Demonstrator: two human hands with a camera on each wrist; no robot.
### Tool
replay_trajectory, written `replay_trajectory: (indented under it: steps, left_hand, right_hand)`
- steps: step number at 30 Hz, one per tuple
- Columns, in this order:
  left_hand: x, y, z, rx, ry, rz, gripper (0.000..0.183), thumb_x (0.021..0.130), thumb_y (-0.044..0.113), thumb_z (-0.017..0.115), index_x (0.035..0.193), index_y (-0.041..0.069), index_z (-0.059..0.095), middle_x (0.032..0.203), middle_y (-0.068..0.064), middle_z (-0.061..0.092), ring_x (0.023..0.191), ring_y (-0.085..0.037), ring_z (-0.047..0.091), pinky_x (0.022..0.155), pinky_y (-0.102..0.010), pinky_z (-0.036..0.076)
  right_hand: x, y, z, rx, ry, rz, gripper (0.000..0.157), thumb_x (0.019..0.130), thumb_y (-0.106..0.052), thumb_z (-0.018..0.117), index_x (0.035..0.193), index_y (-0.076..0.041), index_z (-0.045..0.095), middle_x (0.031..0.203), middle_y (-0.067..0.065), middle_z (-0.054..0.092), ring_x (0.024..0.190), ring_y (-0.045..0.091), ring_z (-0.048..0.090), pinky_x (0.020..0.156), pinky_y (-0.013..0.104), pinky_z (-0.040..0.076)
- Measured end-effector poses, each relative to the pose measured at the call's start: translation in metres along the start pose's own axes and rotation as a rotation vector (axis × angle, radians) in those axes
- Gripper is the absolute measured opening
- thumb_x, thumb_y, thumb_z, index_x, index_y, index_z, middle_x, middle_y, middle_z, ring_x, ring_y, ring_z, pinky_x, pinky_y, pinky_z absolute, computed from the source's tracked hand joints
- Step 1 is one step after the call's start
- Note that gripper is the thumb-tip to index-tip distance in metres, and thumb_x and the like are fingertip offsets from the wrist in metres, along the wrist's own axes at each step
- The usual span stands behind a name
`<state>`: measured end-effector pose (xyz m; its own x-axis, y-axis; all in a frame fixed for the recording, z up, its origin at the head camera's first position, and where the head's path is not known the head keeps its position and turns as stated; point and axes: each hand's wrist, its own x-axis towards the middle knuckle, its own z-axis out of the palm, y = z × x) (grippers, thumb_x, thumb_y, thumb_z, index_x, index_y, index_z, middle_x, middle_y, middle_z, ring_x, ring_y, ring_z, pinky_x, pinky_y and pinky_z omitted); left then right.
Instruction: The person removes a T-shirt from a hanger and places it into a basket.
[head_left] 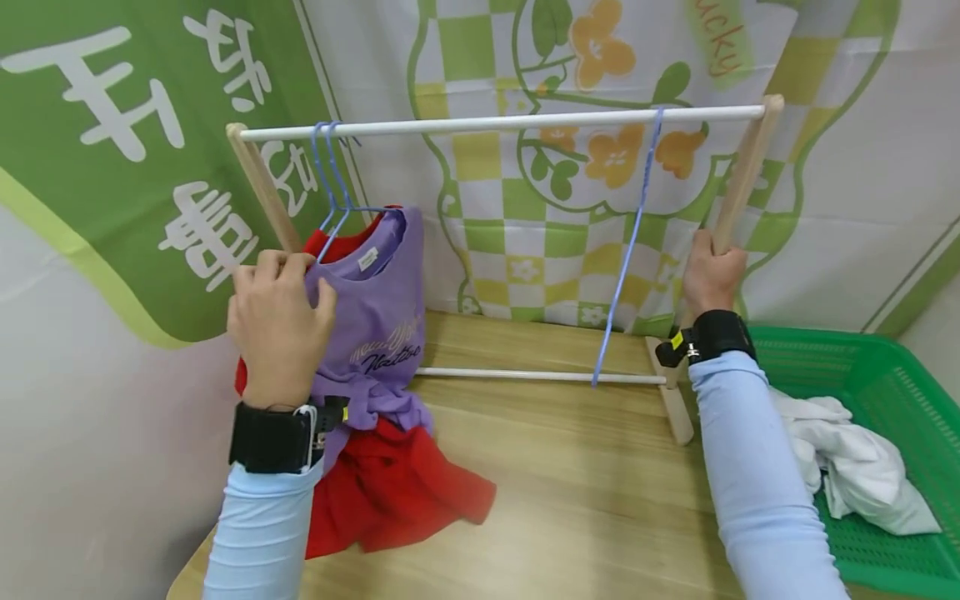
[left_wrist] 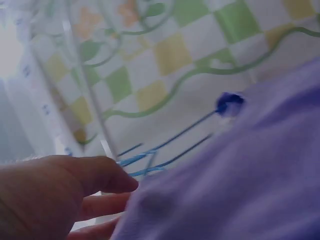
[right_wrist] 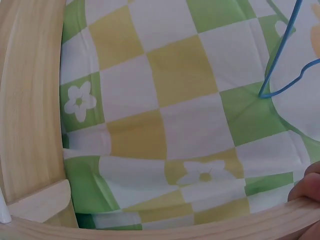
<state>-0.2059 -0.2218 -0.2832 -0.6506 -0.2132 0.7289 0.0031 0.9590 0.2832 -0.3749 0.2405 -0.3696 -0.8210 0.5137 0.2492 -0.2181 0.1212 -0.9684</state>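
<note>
L hand [head_left: 277,325] – pinching purple shirt [head_left: 375,312] @ shldr | shirt to R | R hand [head_left: 714,273] – gripping rack post [head_left: 741,183]

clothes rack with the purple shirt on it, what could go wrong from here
The purple shirt, wide at the neck, could slip off its hanger if the left hand tugs at it. The rack could shift or tip if the right hand pulls hard on the wooden post it grips. The empty blue hanger might slide along the top bar if the rack is jolted.
</note>
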Motion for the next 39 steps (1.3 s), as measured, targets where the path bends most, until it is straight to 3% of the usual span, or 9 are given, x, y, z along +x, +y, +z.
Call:
replay_trajectory:
  steps: [8, 14, 19, 26, 33, 39]
  left_hand:
    - [0.004, 0.000, 0.020, 0.113, 0.011, -0.003, 0.025, 0.104, 0.015, 0.061, 0.116, -0.005, 0.070, 0.121, -0.028, 0.058, 0.113, -0.050, 0.047, 0.087, -0.063, 0.040]
    - [0.013, 0.010, 0.020, 0.139, 0.040, 0.008, 0.029, 0.106, 0.016, 0.054, 0.109, -0.010, 0.068, 0.112, -0.027, 0.065, 0.103, -0.047, 0.057, 0.083, -0.060, 0.039]
    - [0.021, 0.019, 0.012, 0.126, 0.026, -0.005, 0.030, 0.107, 0.017, 0.053, 0.111, -0.008, 0.069, 0.116, -0.025, 0.066, 0.104, -0.044, 0.062, 0.080, -0.057, 0.041]
    - [0.030, 0.036, -0.013, 0.119, -0.033, -0.050, 0.031, 0.109, 0.020, 0.051, 0.120, -0.002, 0.069, 0.124, -0.023, 0.064, 0.105, -0.046, 0.064, 0.082, -0.060, 0.046]
    - [0.012, 0.045, -0.030, 0.037, -0.015, -0.036, 0.030, 0.109, 0.024, 0.052, 0.118, 0.003, 0.071, 0.123, -0.017, 0.063, 0.083, -0.057, 0.066, 0.063, -0.067, 0.048]
    - [-0.024, 0.042, -0.019, -0.065, 0.002, 0.056, 0.023, 0.107, 0.020, 0.056, 0.110, 0.001, 0.070, 0.110, -0.017, 0.061, 0.071, -0.053, 0.066, 0.057, -0.065, 0.050]
  right_hand:
    - [-0.014, -0.012, 0.000, 0.044, -0.002, -0.058, 0.052, 0.101, -0.024, 0.051, 0.053, -0.017, 0.034, 0.043, -0.015, 0.025, 0.038, 0.003, 0.027, 0.044, 0.023, 0.025]
    - [-0.001, 0.004, 0.004, 0.028, 0.043, -0.114, 0.052, 0.102, -0.025, 0.052, 0.054, -0.019, 0.034, 0.045, -0.016, 0.028, 0.039, 0.002, 0.027, 0.043, 0.022, 0.023]
    - [0.001, 0.008, 0.005, 0.045, 0.045, -0.127, 0.051, 0.102, -0.024, 0.052, 0.055, -0.018, 0.036, 0.046, -0.014, 0.029, 0.039, 0.003, 0.027, 0.043, 0.022, 0.023]
    - [-0.018, -0.012, 0.002, 0.086, 0.019, -0.125, 0.049, 0.102, -0.018, 0.051, 0.055, -0.018, 0.038, 0.046, -0.015, 0.030, 0.039, 0.001, 0.028, 0.042, 0.020, 0.024]
    - [-0.023, -0.018, 0.002, 0.079, 0.024, -0.130, 0.048, 0.102, -0.017, 0.051, 0.055, -0.019, 0.040, 0.046, -0.015, 0.032, 0.039, -0.001, 0.029, 0.042, 0.019, 0.025]
    - [-0.022, -0.015, 0.003, 0.086, 0.026, -0.116, 0.046, 0.102, -0.018, 0.053, 0.057, -0.018, 0.042, 0.047, -0.015, 0.032, 0.040, 0.000, 0.031, 0.043, 0.020, 0.027]
